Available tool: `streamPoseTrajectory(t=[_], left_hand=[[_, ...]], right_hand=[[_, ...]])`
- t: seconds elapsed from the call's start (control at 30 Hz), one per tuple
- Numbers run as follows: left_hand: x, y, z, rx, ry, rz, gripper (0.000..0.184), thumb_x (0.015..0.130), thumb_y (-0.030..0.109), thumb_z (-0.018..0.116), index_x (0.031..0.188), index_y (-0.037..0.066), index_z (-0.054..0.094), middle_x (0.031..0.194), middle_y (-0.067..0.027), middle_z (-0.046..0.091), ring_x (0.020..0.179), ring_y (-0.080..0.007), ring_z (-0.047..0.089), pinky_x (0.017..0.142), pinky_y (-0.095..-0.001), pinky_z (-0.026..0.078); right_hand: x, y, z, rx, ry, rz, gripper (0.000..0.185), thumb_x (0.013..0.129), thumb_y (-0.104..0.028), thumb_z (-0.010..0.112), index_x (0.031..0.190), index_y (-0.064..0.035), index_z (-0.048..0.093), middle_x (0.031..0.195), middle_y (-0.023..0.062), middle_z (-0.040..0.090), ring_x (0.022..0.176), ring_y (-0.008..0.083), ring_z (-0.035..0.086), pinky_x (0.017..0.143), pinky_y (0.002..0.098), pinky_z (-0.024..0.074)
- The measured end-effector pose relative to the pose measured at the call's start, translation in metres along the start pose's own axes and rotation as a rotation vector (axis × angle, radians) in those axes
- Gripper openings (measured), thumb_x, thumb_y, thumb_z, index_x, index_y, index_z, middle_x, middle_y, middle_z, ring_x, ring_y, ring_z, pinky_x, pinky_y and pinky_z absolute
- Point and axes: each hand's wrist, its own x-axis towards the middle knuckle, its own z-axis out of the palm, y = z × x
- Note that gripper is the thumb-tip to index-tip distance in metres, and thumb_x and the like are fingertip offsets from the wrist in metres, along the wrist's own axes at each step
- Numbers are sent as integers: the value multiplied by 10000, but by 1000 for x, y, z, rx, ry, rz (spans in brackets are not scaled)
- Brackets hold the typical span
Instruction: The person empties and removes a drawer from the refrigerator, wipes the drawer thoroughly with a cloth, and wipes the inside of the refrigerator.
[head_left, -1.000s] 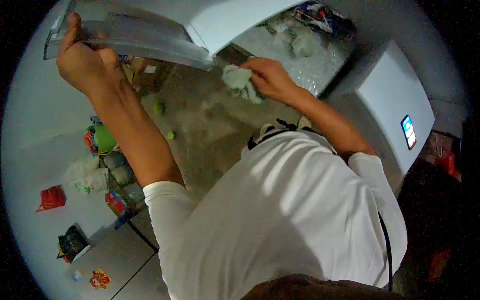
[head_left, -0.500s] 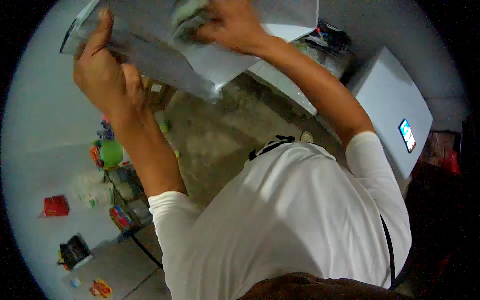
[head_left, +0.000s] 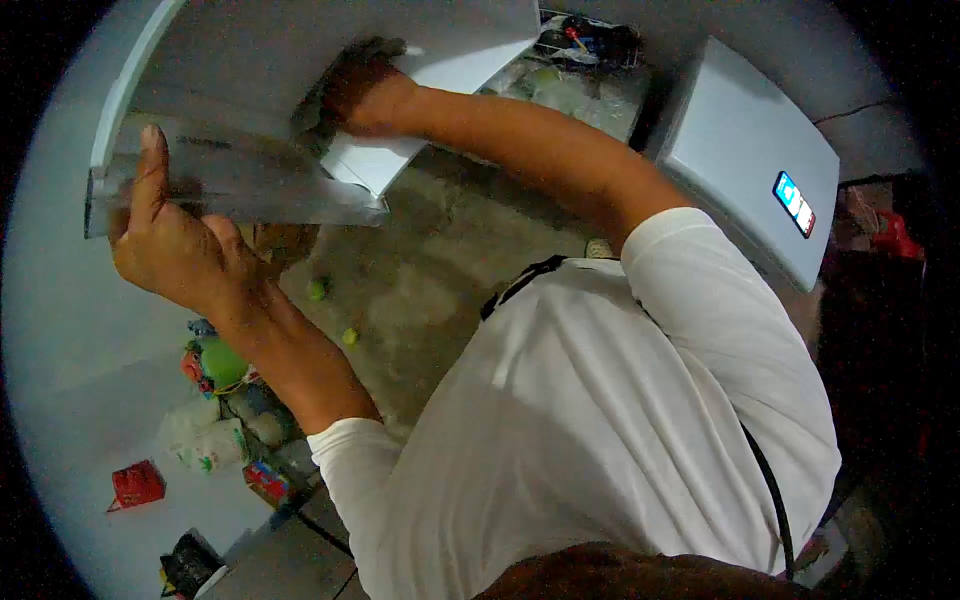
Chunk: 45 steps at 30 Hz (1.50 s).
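My left hand (head_left: 185, 245) is closed on the lower left edge of a translucent grey plastic panel (head_left: 270, 195), its thumb pointing up over the front. The panel adjoins a larger white-edged piece (head_left: 470, 40), cut off by the top of the view; I cannot tell what kind of object they form. My right hand (head_left: 370, 100) reaches across and is closed on a crumpled cloth (head_left: 318, 105), which looks dark in the shade against the inner surface. Its fingers are partly hidden by shadow.
At right a white box-shaped unit (head_left: 740, 130) bears a lit phone (head_left: 795, 204). A black basket (head_left: 590, 42) of small items stands behind. Bags (head_left: 210, 440), a green item (head_left: 222, 362) and a red packet (head_left: 138, 484) lie at left. Small green-yellow objects (head_left: 318, 289) are on the floor (head_left: 430, 260).
My right hand has moved left and slightly down with the cloth. My left hand and the panel sit lower and further left in view. The camera has shifted too.
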Motion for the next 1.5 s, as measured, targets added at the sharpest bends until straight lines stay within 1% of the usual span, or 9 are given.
streamPoseTrajectory(t=[0.17, 0.33, 0.43, 0.53, 0.63, 0.8, 0.97, 1.03, 1.5], left_hand=[[6, 28, 2, -777, 281, -940, 169, 692, -47, 734, 858, -67, 717, 812, -116, 713, 658, -219, 644, 640, -303, 528], [-19, -23, 20, 81, -22, 124, 178, 813, 46, 776, 720, -76, 686, 830, -160, 692, 627, -173, 604, 574, -297, 494], [2, 21, 2, -598, 50, -767, 326, 757, 151, 657, 1042, 16, 739, 984, -130, 742, 629, -290, 625, 578, -364, 492], [23, 28, 3, -28, 37, 252, 225, 896, 173, 620, 989, 9, 743, 855, -119, 721, 588, -263, 611, 571, -351, 488], [42, 53, 19, -788, 169, -725, 286, 971, 231, 585, 974, -7, 742, 768, -73, 688, 579, -203, 590, 572, -331, 482], [52, 64, 13, -960, 217, -1124, 140, 867, 139, 726, 930, 14, 741, 771, -36, 646, 671, -120, 557, 589, -284, 454], [51, 23, 26, -1251, 297, -1197, 72, 792, 22, 742, 831, -16, 695, 792, -67, 635, 660, -156, 563, 576, -290, 434], [46, 9, 21, -1327, 304, -1292, 97, 753, -20, 750, 825, -39, 688, 776, -75, 621, 628, -164, 549, 531, -293, 403], [40, 40, -54, -1444, 135, -1006, 46, 760, -50, 663, 804, -51, 651, 861, -163, 665, 781, -287, 650, 739, -381, 559]], right_hand=[[-9, 34, -38, 17, -99, 190, 341, 923, -346, 545, 1091, -99, 710, 1063, 181, 688, 995, 377, 657, 849, 509, 536], [-35, 90, -17, -12, -159, 316, 321, 903, -329, 569, 1085, -103, 706, 1049, 185, 689, 970, 381, 663, 839, 507, 540], [-71, 113, -15, 4, -218, 348, 310, 891, -318, 584, 1082, -105, 704, 1042, 187, 689, 955, 383, 667, 832, 506, 542], [-80, 118, 5, 42, -305, 336, 301, 879, -308, 598, 1078, -107, 702, 1034, 189, 690, 940, 385, 670, 826, 505, 545], [-97, 108, 1, 115, -320, 279, 294, 867, -298, 613, 1074, -109, 700, 1026, 191, 690, 925, 388, 674, 820, 504, 547], [-165, 53, -103, 382, -349, 10, 275, 872, -274, 571, 940, -26, 667, 835, 224, 659, 809, 421, 652, 757, 551, 501], [-146, 52, -157, 671, -194, 213, 361, 901, -339, 523, 858, -6, 658, 796, 237, 659, 778, 432, 645, 753, 535, 500], [-116, 63, -154, 946, 22, 328, 352, 945, -305, 550, 906, 34, 631, 723, 3, 560, 704, 84, 503, 639, 313, 462], [30, -9, -164, 831, 562, 171, 298, 924, -225, 533, 1119, -5, 582, 960, 152, 634, 838, 310, 632, 690, 423, 498]])
